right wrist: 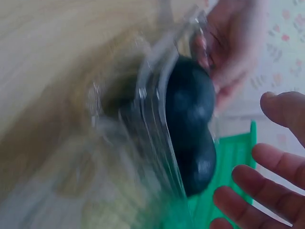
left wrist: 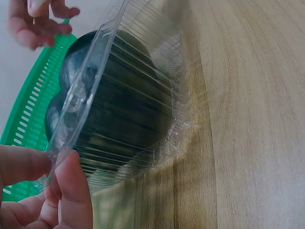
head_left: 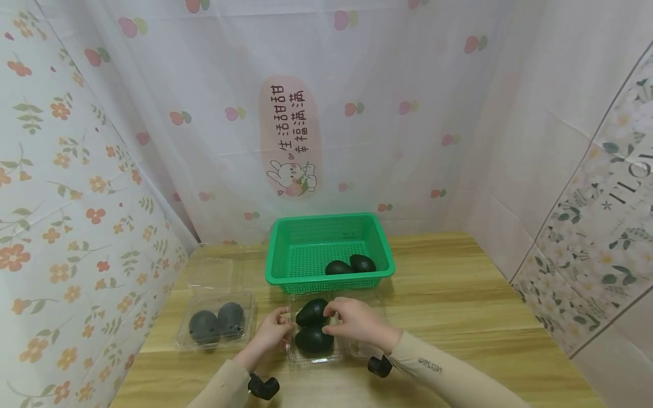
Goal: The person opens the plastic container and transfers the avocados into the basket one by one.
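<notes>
Two dark, smooth avocados (head_left: 314, 340) lie one behind the other in a clear plastic clamshell box (head_left: 316, 359) at the front middle of the table. My left hand (head_left: 272, 330) pinches the box's left rim between thumb and fingers, plain in the left wrist view. Over the avocados hovers my right hand (head_left: 357, 322). In the right wrist view its fingers (right wrist: 259, 183) are spread and loosely bent, apart from the avocados and holding nothing. The box's lid (head_left: 361, 347) lies folded open to the right, partly under my right hand.
Behind the box stands a green perforated basket (head_left: 306, 281) with two avocados (head_left: 363, 263) in its front right part. To the left, another clear box (head_left: 248, 328) holds two dark avocados (head_left: 205, 327), its lid (head_left: 211, 273) open backward. A patterned curtain (head_left: 357, 170) hangs behind the wooden table (head_left: 439, 294).
</notes>
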A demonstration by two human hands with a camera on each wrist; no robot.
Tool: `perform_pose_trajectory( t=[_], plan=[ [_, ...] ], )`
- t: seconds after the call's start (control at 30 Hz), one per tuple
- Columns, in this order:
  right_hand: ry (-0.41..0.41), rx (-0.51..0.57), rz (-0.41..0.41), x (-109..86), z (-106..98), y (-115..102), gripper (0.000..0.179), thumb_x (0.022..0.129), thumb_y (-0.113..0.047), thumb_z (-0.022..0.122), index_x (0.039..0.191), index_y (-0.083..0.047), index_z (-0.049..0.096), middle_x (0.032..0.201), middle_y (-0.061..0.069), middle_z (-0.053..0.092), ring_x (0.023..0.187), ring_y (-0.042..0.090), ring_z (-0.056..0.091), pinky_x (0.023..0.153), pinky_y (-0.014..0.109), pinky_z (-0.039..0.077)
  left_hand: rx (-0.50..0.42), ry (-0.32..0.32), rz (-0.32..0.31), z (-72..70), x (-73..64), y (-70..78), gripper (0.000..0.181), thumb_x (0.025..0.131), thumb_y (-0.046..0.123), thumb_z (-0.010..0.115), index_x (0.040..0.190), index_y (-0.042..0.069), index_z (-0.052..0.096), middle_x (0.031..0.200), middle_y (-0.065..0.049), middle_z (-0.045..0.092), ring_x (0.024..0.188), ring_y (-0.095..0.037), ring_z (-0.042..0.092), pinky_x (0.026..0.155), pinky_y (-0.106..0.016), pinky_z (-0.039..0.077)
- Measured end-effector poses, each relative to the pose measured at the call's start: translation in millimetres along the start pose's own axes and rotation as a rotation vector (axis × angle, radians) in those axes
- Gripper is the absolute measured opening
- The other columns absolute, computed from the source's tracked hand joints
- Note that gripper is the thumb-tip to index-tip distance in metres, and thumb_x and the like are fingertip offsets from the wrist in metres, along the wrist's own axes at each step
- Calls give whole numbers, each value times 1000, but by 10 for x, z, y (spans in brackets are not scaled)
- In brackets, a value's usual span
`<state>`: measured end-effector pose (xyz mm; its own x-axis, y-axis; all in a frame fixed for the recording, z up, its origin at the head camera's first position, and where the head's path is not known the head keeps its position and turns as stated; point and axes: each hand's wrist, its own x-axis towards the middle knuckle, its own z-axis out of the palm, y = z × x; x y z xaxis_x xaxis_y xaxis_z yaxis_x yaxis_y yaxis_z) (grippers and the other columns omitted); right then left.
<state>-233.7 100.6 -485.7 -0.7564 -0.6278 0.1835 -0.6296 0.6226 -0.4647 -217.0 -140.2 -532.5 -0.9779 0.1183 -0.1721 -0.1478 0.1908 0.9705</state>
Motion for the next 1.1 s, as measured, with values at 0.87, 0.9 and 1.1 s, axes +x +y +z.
perform_pose_trajectory(
  t=[0.87,0.9,1.1],
  plan=[
    [-259,-197,-63,291,353,-131,47,74,-31,80,118,-19,68,110,-6,63,90,6,60,74,20,49,-2,-4,-20,-10,14,-8,51,90,-1,58,134,-14,36,77,-4,47,54,-14,45,45,-26,47],
    [-261,-195,-58,297,353,-137,47,73,-29,80,118,-19,68,110,-6,63,89,6,60,74,20,49,-6,-6,-22,-7,12,-6,50,90,-2,58,134,-14,37,77,-4,47,54,-13,45,45,-26,47],
    [-271,-194,-29,323,357,-182,46,71,-22,80,115,-17,70,104,-5,63,82,5,58,70,21,48,-1,-18,-18,-8,-17,47,50,91,-3,56,135,-16,35,76,-4,46,55,-14,44,46,-28,48]
  ],
)
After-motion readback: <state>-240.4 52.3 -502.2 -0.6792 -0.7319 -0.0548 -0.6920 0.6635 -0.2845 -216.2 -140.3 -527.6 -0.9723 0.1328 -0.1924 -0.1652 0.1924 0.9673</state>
